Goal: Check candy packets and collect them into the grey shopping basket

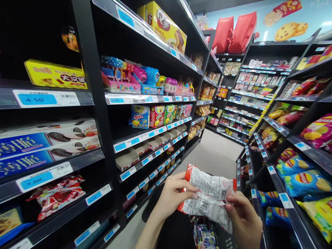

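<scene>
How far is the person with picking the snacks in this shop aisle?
Looks done: several wrapped snacks already lie below the hands, in what may be a basket. In hand: the left hand and right hand both hold a crinkled white-and-red plastic snack packet, printed back up. Left: that packet is not yet put down.

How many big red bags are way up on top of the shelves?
2 big red bags sit side by side on the far top shelf: one on the left, one on the right. More could be hidden behind the nearer shelves.
</scene>
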### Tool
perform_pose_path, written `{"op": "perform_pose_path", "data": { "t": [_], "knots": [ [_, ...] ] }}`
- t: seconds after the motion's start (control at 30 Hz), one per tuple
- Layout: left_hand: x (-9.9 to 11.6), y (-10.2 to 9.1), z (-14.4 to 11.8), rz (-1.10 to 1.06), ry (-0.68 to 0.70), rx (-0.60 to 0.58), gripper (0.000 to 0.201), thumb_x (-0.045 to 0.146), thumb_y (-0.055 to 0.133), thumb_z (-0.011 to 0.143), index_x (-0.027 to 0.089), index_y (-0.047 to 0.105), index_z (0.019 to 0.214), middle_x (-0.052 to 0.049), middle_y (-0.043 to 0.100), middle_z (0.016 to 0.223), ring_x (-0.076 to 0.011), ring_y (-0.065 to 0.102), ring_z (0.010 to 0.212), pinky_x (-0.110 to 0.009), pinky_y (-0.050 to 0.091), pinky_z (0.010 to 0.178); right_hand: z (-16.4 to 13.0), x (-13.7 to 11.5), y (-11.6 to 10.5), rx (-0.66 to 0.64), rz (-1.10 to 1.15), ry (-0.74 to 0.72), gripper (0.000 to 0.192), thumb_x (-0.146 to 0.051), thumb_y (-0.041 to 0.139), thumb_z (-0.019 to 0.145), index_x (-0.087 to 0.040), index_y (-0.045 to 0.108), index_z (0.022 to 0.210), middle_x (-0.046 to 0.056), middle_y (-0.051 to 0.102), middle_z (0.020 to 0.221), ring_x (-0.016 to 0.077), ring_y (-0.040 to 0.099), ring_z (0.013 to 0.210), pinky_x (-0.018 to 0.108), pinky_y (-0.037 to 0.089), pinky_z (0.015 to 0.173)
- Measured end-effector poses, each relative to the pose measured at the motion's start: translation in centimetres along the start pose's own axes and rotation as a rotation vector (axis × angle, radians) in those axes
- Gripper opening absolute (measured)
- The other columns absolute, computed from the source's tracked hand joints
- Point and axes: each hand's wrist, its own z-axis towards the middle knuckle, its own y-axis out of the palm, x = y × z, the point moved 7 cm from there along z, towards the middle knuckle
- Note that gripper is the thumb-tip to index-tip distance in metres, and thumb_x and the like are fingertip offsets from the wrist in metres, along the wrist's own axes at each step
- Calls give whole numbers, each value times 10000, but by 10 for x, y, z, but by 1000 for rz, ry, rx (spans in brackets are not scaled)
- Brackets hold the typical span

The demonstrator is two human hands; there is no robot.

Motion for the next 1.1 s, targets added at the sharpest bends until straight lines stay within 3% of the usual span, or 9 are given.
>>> {"op": "perform_pose_path", "data": {
  "t": [0.17, 0.3, 0.47, 0.57, 0.67, 0.87, 1.0, 1.1],
  "knots": [
    [7, -1, -2, 238, -54, 3, 114, 133, 712, 717, 187, 715, 616, -14, 640, 762, -169, 582, 750, -264, 407, 695, 4, 0, 5, -145, -170, -45, 168, -327, 690, 803, -204, 636, 703, 20, 620, 755, 150, 591, 662, 214, 448, 546],
    [9, 0, -3, 282, -145, -4, 160, 161, 662, 758, 173, 626, 603, -6, 614, 789, -160, 561, 756, -255, 390, 699, 3, -1, 10, -128, -183, 63, 228, -375, 627, 851, -203, 587, 707, 32, 626, 812, 148, 576, 679, 211, 436, 551],
    [-3, 1, -2, 235, -224, 32, 149, 189, 682, 726, 162, 619, 593, -15, 625, 776, -163, 546, 751, -263, 388, 714, 2, 7, 12, -152, -145, 203, 260, -423, 678, 804, -193, 590, 720, -7, 572, 644, 119, 509, 532, 197, 406, 463],
    [-17, 2, -3, 105, -297, 58, 106, 168, 712, 675, 170, 606, 687, 14, 601, 709, -143, 513, 682, -246, 380, 650, 3, 15, 6, -105, -62, 270, 250, -388, 754, 737, -209, 594, 806, -39, 551, 589, 119, 503, 499, 196, 420, 453],
    [-24, 3, -2, -94, -297, 76, 231, 128, 716, 639, 194, 534, 764, 51, 570, 676, -115, 463, 624, -217, 356, 590, 2, 19, 2, -114, 25, 322, 270, -354, 794, 692, -215, 614, 837, -24, 605, 628, 132, 546, 512, 213, 454, 463],
    [-22, 3, -3, -178, -309, 112, 116, 100, 677, 655, 157, 577, 638, 74, 468, 537, -71, 360, 524, -181, 281, 518, 2, 24, -1, -82, 186, 414, 225, -330, 820, 662, -202, 675, 778, 21, 700, 722, 159, 630, 606, 231, 500, 548],
    [-24, 10, -8, -368, -425, 119, 43, 138, 686, 658, 133, 685, 615, 26, 577, 548, -71, 457, 503, -172, 329, 511, 1, 27, -2, -2, 288, 461, 205, -342, 834, 647, -221, 711, 758, 16, 725, 742, 182, 671, 681, 254, 523, 621],
    [-22, 20, -12, -619, -495, -16, 137, 192, 695, 668, 124, 772, 758, -59, 700, 658, -152, 625, 625, -240, 466, 645, -2, 25, -4, 64, 324, 485, 208, -384, 824, 657, -233, 737, 770, 15, 744, 763, 174, 680, 679, 237, 521, 620]
  ]
}}
